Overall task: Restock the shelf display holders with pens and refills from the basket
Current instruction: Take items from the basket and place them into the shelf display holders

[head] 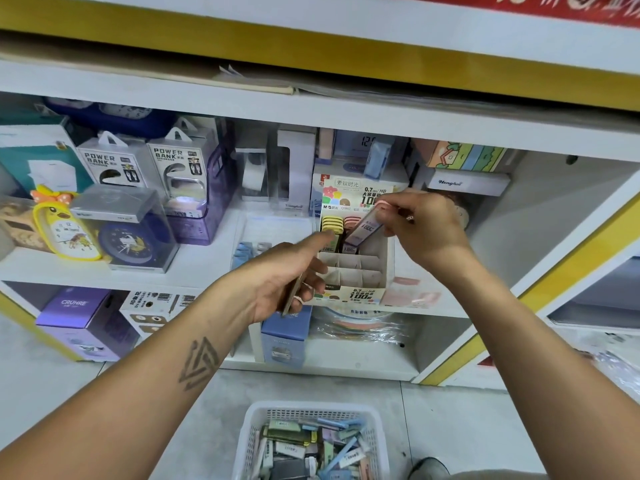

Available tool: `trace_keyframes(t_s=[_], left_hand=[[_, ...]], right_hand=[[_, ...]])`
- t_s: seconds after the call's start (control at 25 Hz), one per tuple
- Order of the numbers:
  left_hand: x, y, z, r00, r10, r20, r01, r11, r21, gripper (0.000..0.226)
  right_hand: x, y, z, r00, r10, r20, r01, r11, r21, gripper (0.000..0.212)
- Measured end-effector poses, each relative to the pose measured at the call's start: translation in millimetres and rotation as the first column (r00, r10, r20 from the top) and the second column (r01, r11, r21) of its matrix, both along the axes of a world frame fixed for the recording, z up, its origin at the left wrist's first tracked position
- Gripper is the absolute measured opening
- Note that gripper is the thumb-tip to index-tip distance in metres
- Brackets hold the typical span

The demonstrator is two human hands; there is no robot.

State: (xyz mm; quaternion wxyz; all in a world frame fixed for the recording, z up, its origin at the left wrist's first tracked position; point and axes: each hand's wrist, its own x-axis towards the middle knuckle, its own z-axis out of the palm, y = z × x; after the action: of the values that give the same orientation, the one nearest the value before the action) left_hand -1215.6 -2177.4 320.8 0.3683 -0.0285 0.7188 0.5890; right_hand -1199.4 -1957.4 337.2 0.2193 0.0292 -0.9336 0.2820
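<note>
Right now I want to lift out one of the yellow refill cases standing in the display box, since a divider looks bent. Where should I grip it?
Pinch the yellow refill case by its exposed top end, coming from above: its lower part sits inside the cardboard display box, walled by dividers.

Refill (364, 229): purple, tilted, over the holder.
Holder (356, 268): white box – mostly empty slots.
Basket (313, 441): white, full.
</note>
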Motion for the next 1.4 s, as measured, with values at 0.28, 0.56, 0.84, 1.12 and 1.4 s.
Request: trace_keyframes(t_s=[0.28, 0.56, 0.84, 1.12, 1.4], left_hand=[[4, 1, -3, 0.996, 0.083, 0.009, -0.083, 0.969, 0.233, 0.013], [5, -1, -7, 0.990, 0.056, -0.132, -0.028, 0.979, 0.203, 0.010], [5, 4, -6, 0.995, 0.084, -0.056, -0.052, 0.900, 0.433, 0.022], [-4, -1, -14, 0.892, 0.174, -0.417, -0.143, 0.984, 0.106, 0.027], [3, -5, -37, 0.513, -0.327, -0.793, -0.039, 0.915, -0.402, 0.015]], right_hand=[[-1, -17, -13, 0.998, 0.057, -0.036, -0.047, 0.971, 0.235, 0.014], [-3, -24, -15, 0.996, 0.079, 0.031, -0.085, 0.959, 0.269, 0.018], [7, -27, 2, 0.871, 0.430, 0.238, -0.244, 0.798, -0.551, 0.038], [8, -11, 13, 0.967, 0.240, 0.086, -0.176, 0.871, -0.459, 0.022], [-4, -26, -3, 0.997, 0.080, -0.016, -0.081, 0.995, -0.063, 0.019]])
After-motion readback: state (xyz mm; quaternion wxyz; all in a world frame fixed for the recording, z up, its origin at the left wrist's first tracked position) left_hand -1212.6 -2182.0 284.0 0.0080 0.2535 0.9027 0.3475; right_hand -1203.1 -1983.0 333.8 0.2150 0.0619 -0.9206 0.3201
